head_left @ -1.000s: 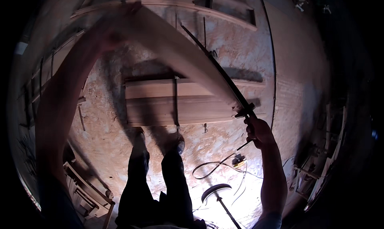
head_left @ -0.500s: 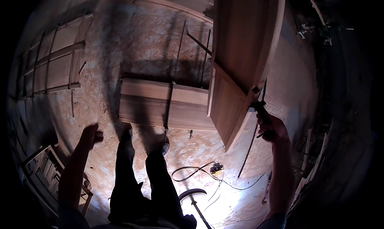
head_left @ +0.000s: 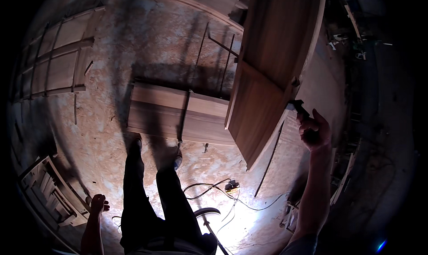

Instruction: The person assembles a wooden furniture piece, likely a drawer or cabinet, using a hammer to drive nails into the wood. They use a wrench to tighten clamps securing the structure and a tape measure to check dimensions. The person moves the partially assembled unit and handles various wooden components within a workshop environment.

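A large brown wooden panel (head_left: 278, 45) stands tilted right of centre, with a wooden strip (head_left: 263, 74) running across it. At the panel's right edge sits a dark clamp (head_left: 300, 108), its jaw end close to the edge. My right hand (head_left: 314, 134) is closed round the clamp's handle; whether the jaw touches the wood I cannot tell. Down at the lower left, my left hand (head_left: 99, 204) hangs beside my leg, fingers loosely bent and apart, with nothing visible in it. Another wooden panel (head_left: 156, 106) lies on the floor before my feet, a dark bar (head_left: 184, 117) across it.
A black cable (head_left: 207, 184) curls over the brightly lit floor near a curved stand (head_left: 207, 211). Wooden frames lean at the left (head_left: 55, 59) and lower left (head_left: 58, 190). A pale board (head_left: 323, 77) lies behind the tilted panel.
My left hand has dropped down and back toward the lower left. My right hand has shifted slightly up and right with the clamp. The whole view has turned a little.
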`<state>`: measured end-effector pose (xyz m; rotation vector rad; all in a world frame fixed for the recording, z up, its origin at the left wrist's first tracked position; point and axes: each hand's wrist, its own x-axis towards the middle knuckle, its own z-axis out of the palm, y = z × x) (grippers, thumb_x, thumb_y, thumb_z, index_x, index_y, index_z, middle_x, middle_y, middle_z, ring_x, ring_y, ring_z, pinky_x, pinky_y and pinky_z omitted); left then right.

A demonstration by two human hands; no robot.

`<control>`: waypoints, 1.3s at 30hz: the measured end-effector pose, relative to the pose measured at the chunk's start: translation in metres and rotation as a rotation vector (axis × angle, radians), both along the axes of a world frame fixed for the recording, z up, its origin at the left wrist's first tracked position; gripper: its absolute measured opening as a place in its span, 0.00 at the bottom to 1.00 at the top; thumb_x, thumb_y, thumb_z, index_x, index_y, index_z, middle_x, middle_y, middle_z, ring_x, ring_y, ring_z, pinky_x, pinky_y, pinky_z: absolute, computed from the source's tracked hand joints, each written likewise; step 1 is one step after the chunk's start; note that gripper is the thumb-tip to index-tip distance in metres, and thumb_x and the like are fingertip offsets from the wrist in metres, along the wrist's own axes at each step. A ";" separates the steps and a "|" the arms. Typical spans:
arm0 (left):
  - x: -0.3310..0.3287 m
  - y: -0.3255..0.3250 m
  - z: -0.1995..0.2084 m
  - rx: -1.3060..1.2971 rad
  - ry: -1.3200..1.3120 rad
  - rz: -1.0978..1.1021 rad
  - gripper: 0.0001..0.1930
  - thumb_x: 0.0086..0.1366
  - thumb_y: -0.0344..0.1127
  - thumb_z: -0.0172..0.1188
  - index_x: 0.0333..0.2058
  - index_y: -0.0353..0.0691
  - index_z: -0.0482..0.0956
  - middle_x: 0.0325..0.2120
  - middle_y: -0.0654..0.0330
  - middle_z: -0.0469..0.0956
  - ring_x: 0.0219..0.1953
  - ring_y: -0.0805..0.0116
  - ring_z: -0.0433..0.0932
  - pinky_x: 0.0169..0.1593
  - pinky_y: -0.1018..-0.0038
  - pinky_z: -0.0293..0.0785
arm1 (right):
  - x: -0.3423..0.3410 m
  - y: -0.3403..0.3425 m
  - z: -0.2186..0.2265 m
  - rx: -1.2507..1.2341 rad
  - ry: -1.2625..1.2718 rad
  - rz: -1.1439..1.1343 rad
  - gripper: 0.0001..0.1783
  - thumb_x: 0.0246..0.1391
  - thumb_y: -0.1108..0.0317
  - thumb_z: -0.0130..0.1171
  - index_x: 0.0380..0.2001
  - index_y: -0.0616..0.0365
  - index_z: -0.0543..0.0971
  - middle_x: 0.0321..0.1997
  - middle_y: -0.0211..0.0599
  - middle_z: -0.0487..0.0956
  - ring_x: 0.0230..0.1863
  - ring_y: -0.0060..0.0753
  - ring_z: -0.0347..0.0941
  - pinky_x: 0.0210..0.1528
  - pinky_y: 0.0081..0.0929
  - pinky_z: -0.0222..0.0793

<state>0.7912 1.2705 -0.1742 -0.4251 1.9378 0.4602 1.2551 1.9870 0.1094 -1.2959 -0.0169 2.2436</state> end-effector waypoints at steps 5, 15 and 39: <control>0.000 0.036 -0.001 0.138 0.027 -0.006 0.19 0.62 0.45 0.57 0.47 0.43 0.71 0.22 0.55 0.77 0.15 0.63 0.77 0.20 0.70 0.77 | -0.018 0.010 0.022 0.063 0.009 -0.153 0.22 0.60 0.68 0.51 0.51 0.73 0.64 0.40 0.58 0.71 0.20 0.22 0.64 0.23 0.14 0.67; 0.004 -0.022 -0.045 0.080 -0.030 0.098 0.24 0.64 0.43 0.55 0.56 0.42 0.62 0.21 0.55 0.74 0.11 0.64 0.72 0.13 0.69 0.70 | -0.031 0.027 0.036 0.107 -0.150 -0.138 0.22 0.60 0.67 0.50 0.55 0.66 0.64 0.42 0.53 0.70 0.18 0.18 0.62 0.26 0.15 0.68; -0.010 0.019 -0.026 0.039 -0.052 0.018 0.22 0.64 0.40 0.53 0.54 0.39 0.65 0.24 0.52 0.77 0.14 0.62 0.75 0.16 0.69 0.74 | 0.018 0.003 0.003 0.157 -0.333 0.129 0.15 0.64 0.67 0.42 0.42 0.69 0.72 0.31 0.37 0.74 0.12 0.16 0.60 0.24 0.24 0.71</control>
